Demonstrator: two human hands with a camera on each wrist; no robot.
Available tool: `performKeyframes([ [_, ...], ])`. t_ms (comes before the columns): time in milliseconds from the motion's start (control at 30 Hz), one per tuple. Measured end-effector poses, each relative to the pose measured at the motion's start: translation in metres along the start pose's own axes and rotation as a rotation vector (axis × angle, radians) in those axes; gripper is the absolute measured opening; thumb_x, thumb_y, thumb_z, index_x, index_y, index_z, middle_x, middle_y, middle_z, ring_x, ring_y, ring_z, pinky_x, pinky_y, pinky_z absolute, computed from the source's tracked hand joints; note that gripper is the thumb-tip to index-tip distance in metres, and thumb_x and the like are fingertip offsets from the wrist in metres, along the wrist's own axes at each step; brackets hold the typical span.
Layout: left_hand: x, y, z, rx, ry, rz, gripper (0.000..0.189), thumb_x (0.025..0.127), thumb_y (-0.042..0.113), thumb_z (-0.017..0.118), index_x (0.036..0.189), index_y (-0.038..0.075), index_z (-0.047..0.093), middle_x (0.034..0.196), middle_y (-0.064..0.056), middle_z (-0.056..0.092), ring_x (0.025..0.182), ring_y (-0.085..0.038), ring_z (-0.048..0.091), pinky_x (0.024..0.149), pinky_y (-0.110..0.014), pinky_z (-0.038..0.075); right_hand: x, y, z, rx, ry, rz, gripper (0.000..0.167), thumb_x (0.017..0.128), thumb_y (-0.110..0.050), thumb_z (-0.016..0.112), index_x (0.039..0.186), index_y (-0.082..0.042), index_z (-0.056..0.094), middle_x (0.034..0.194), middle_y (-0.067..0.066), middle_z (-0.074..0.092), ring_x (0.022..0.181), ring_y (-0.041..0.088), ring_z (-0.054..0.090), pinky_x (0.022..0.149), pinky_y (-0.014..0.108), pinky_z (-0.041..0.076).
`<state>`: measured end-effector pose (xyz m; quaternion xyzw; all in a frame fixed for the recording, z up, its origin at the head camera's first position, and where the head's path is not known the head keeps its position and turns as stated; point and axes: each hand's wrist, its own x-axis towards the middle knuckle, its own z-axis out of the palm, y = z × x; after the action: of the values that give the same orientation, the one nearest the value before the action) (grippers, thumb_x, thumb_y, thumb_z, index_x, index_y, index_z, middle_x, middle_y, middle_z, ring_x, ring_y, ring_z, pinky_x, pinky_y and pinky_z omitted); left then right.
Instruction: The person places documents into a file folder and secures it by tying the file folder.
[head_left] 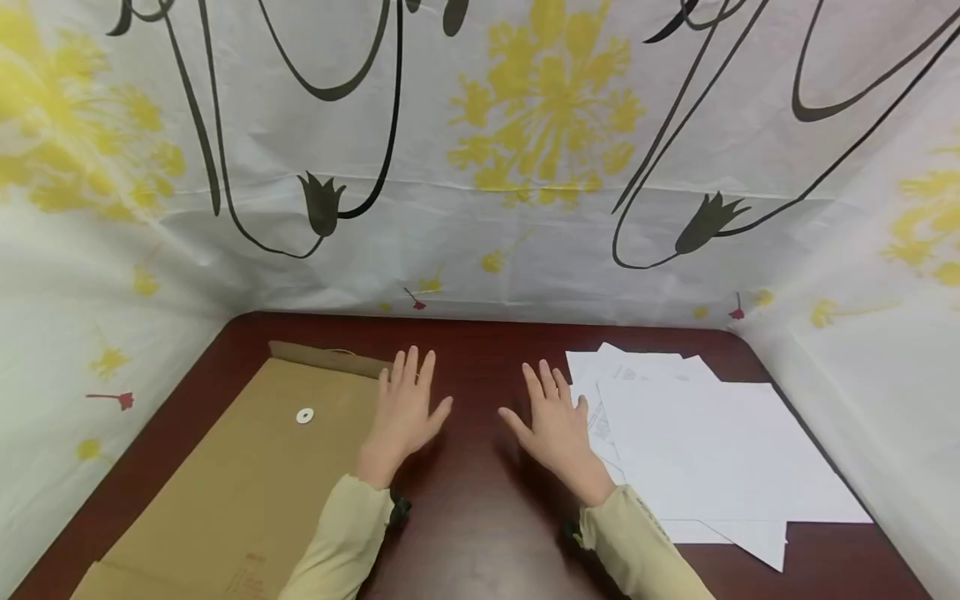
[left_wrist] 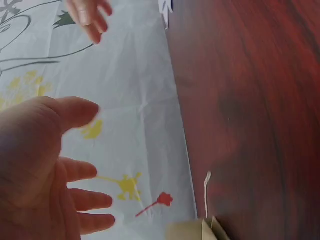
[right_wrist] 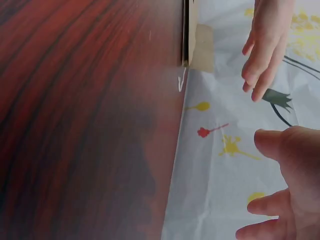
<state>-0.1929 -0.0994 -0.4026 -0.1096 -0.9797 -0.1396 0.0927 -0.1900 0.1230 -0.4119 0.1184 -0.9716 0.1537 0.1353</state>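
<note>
My left hand (head_left: 402,417) hovers with spread fingers by the right edge of a large brown kraft envelope (head_left: 247,450). The envelope lies on the left, its flap (head_left: 322,357) raised at the far end and a white round button (head_left: 304,416) on its face. A short white string (left_wrist: 206,192) shows near the flap in the left wrist view. My right hand (head_left: 555,421), fingers also spread, is held above the table just left of a loose pile of white paper sheets (head_left: 697,450). Neither hand holds anything. Some lower sheets bear faint printed lines; most of their faces are covered.
The dark red-brown table (head_left: 480,517) has rounded far corners. A white cloth (head_left: 480,250) with yellow flowers and dark stems hangs along the far side and both flanks. Several sheets stick out unevenly, reaching the table's right edge.
</note>
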Motion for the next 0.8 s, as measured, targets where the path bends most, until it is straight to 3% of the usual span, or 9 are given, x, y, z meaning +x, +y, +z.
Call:
performKeyframes([
  [167,-0.012,-0.021,-0.011,-0.030,-0.005,-0.019,0.066,0.089,0.031,0.060,0.140,-0.003,0.036,0.143,-0.028,0.032,0.132,-0.045,0.028,0.104,-0.059,0.024,0.006,-0.007,0.010,0.079,0.012,-0.063,0.070,0.085,-0.042,0.065,0.139,-0.003,0.041,0.136,0.023,0.045,0.121,0.041,0.045,0.085,0.059,0.043],
  [367,-0.034,-0.054,-0.027,-0.004,0.066,-0.053,0.052,0.083,0.023,0.065,0.123,-0.008,0.052,0.121,-0.027,0.054,0.110,-0.045,0.051,0.089,-0.057,0.041,0.018,-0.024,0.020,0.136,0.002,-0.125,0.059,0.083,-0.031,0.070,0.129,0.001,0.051,0.118,0.023,0.059,0.103,0.037,0.058,0.076,0.048,0.051],
  [533,-0.061,-0.084,-0.046,0.001,0.065,-0.179,0.046,0.081,0.018,0.065,0.117,-0.010,0.055,0.110,-0.029,0.057,0.099,-0.045,0.055,0.078,-0.055,0.047,0.031,-0.042,0.029,0.203,-0.052,-0.141,0.047,0.083,-0.025,0.070,0.120,0.001,0.058,0.111,0.019,0.063,0.098,0.033,0.062,0.074,0.045,0.052],
  [800,-0.105,-0.129,-0.068,-0.075,0.020,-0.388,0.041,0.084,0.013,0.058,0.107,-0.020,0.052,0.109,-0.042,0.049,0.095,-0.056,0.050,0.075,-0.059,0.045,0.052,-0.070,0.050,0.422,-0.125,-0.152,0.031,0.083,-0.014,0.070,0.108,0.001,0.064,0.092,0.013,0.068,0.079,0.022,0.066,0.068,0.035,0.053],
])
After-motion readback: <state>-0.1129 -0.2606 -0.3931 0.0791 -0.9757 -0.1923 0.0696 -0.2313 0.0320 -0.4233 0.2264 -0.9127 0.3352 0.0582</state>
